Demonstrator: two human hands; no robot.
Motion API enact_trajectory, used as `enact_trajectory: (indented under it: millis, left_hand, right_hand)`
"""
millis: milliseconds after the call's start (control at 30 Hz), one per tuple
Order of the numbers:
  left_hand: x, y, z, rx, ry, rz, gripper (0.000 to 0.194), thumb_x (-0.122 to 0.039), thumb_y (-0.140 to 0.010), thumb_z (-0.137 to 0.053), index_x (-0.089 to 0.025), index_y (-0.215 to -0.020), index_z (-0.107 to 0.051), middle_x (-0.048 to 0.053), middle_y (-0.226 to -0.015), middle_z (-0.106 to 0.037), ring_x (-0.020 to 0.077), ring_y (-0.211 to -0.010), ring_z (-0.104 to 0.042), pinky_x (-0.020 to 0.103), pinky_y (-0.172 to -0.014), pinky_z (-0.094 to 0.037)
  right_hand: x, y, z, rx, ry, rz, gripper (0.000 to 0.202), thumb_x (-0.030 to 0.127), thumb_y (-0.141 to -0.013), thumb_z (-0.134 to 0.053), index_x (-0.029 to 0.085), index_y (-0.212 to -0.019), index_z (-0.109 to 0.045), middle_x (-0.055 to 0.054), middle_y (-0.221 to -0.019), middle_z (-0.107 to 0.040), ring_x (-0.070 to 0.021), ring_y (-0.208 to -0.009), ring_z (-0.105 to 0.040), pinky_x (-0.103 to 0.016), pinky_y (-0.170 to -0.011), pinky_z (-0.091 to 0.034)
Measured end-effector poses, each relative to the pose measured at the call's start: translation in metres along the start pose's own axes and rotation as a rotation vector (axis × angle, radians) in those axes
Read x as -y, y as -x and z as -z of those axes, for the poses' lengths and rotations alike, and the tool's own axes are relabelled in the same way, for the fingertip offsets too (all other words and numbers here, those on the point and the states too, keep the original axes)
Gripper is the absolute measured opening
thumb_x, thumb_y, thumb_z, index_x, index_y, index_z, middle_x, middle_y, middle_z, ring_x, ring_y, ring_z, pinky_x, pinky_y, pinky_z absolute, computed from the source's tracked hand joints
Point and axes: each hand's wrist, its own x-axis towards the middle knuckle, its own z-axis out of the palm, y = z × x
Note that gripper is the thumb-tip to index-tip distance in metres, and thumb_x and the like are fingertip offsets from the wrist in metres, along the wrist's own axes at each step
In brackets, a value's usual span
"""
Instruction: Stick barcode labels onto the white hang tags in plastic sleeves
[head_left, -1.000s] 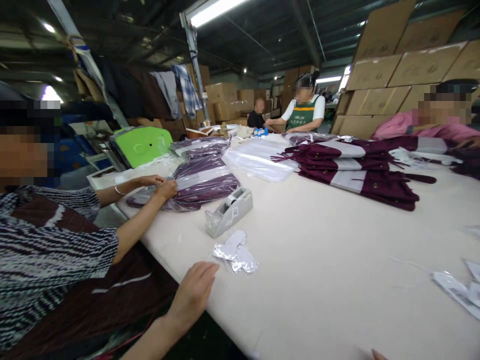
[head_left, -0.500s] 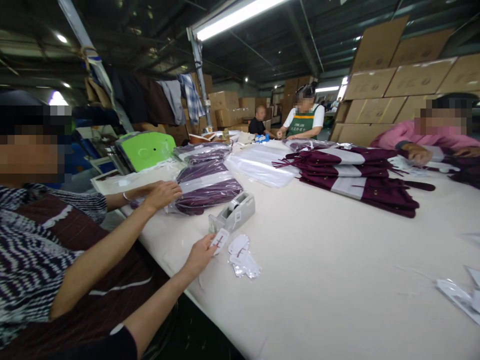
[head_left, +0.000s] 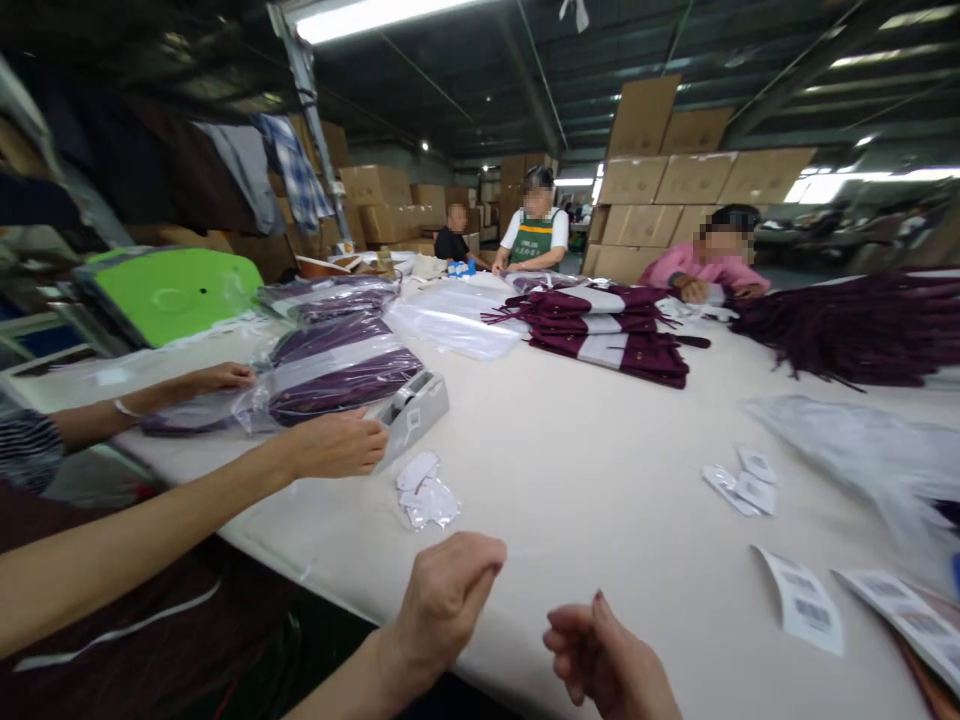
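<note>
My left hand [head_left: 454, 590] is closed at the bottom centre, fingers pressed together above the white tabletop; anything in its pinch is hidden. To its right, my right hand [head_left: 600, 650] has loosely curled fingers standing apart, with nothing visible in them. Beyond my left hand lies a small pile of white tags in clear film [head_left: 427, 492]. A grey tape dispenser [head_left: 421, 408] stands behind that pile, with a co-worker's hand at its left end. Against the dispenser rests a maroon and grey textile bundle in a clear bag [head_left: 341, 370].
Barcode label sheets [head_left: 802, 600] and small labels [head_left: 754, 490] lie on the right. Clear plastic film [head_left: 847, 430] is behind them. Folded maroon textiles [head_left: 622, 345] and flat clear bags [head_left: 457, 320] lie farther back. A co-worker's forearm [head_left: 180, 495] crosses the left; other people are across the table.
The view has turned right. My left hand has come back from beside the dispenser, and the white tag no longer shows in it. My right hand has entered. The co-worker's nearer hand has reached the dispenser.
</note>
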Motion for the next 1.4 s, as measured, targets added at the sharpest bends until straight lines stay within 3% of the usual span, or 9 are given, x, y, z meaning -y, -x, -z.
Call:
enact_trajectory:
  millis: [100, 200, 367, 467, 600, 733, 900, 1267, 1400]
  left_hand:
    - [-0.019, 0.015, -0.020, -0.013, -0.179, -0.485, 0.027, -0.006, -0.082, -0.043, -0.010, -0.101, -0.061, 0.012, -0.093, -0.069, 0.0196, -0.090, -0.061, 0.029, -0.075, -0.053]
    - [-0.027, 0.028, -0.026, 0.049, -0.222, -0.529, 0.033, -0.006, -0.080, -0.044, -0.009, -0.110, -0.057, 0.014, -0.105, -0.065, 0.0238, -0.105, -0.055, 0.035, -0.082, -0.050]
    - [-0.032, 0.032, -0.010, 0.312, 0.057, -0.055, 0.068, -0.008, -0.071, -0.048, -0.019, -0.136, -0.030, 0.012, -0.142, -0.034, 0.0289, -0.132, -0.025, 0.049, -0.105, -0.028]
    - [-0.032, 0.023, -0.003, 0.438, 0.405, 0.328, 0.063, -0.024, -0.071, -0.058, -0.023, -0.131, -0.038, 0.008, -0.140, -0.038, 0.0284, -0.129, -0.031, 0.044, -0.105, -0.028]
    - [-0.037, 0.021, -0.020, 0.632, 0.876, 0.760, 0.034, -0.041, -0.065, -0.067, -0.013, -0.084, -0.065, 0.006, -0.081, -0.067, 0.0195, -0.076, -0.060, 0.027, -0.070, -0.045]
    - [-0.041, 0.036, -0.053, 0.514, 1.101, 1.017, 0.034, -0.045, -0.065, -0.065, -0.012, -0.063, -0.056, -0.001, -0.047, -0.054, 0.0078, -0.040, -0.045, 0.019, -0.045, -0.035]
    - [-0.044, 0.044, -0.077, 0.431, 0.929, 1.138, 0.040, -0.053, -0.061, -0.063, -0.015, -0.058, -0.048, -0.004, -0.040, -0.048, 0.0041, -0.029, -0.033, 0.017, -0.033, -0.021]
    - [-0.040, 0.027, -0.097, 0.429, 0.907, 1.120, 0.044, -0.057, -0.061, -0.060, -0.016, -0.055, -0.046, -0.005, -0.039, -0.045, 0.0026, -0.030, -0.030, 0.016, -0.033, -0.019]
    - [-0.043, 0.019, -0.101, 0.429, 0.952, 1.092, 0.044, -0.057, -0.064, -0.061, -0.015, -0.074, -0.054, -0.007, -0.044, -0.047, 0.0040, -0.033, -0.034, 0.016, -0.034, -0.028]
  right_hand:
    - [0.001, 0.009, -0.003, 0.037, -0.139, 0.043, 0.053, 0.064, -0.062, -0.065, 0.012, -0.072, -0.067, -0.006, -0.060, -0.061, -0.0121, -0.049, -0.051, -0.020, -0.042, -0.035]
    - [-0.001, 0.020, 0.006, -0.047, -0.038, 0.189, 0.037, 0.048, -0.061, -0.073, 0.014, -0.071, -0.065, -0.001, -0.060, -0.057, -0.0101, -0.051, -0.048, -0.019, -0.045, -0.034]
    - [0.003, 0.028, 0.027, 0.004, 0.322, 0.322, 0.029, 0.044, -0.070, -0.065, 0.015, -0.067, -0.061, 0.002, -0.057, -0.050, -0.0113, -0.055, -0.044, -0.022, -0.052, -0.035]
    - [0.011, 0.028, 0.034, 0.124, 0.479, 0.320, 0.028, 0.044, -0.072, -0.061, 0.016, -0.068, -0.060, 0.002, -0.058, -0.050, -0.0120, -0.057, -0.043, -0.022, -0.052, -0.033]
    - [0.016, 0.026, 0.037, 0.133, 0.499, 0.299, 0.027, 0.042, -0.072, -0.062, 0.016, -0.067, -0.061, 0.001, -0.058, -0.052, -0.0123, -0.056, -0.043, -0.023, -0.052, -0.033]
    - [0.007, 0.018, 0.042, -0.011, 0.302, 0.254, 0.029, 0.044, -0.066, -0.069, 0.016, -0.072, -0.065, -0.001, -0.063, -0.058, -0.0133, -0.059, -0.045, -0.023, -0.055, -0.035]
    - [-0.015, 0.003, 0.043, -0.311, -0.021, 0.205, 0.036, 0.048, -0.055, -0.076, 0.015, -0.063, -0.065, 0.001, -0.056, -0.053, -0.0109, -0.055, -0.040, -0.022, -0.052, -0.034]
    - [-0.023, -0.008, 0.029, -0.396, -0.131, 0.173, 0.037, 0.045, -0.050, -0.080, 0.013, -0.060, -0.063, 0.001, -0.051, -0.055, -0.0095, -0.049, -0.042, -0.022, -0.047, -0.034]
    - [-0.026, -0.012, 0.031, -0.406, -0.088, 0.213, 0.036, 0.047, -0.055, -0.077, 0.015, -0.063, -0.062, 0.002, -0.053, -0.054, -0.0107, -0.049, -0.043, -0.023, -0.045, -0.036]
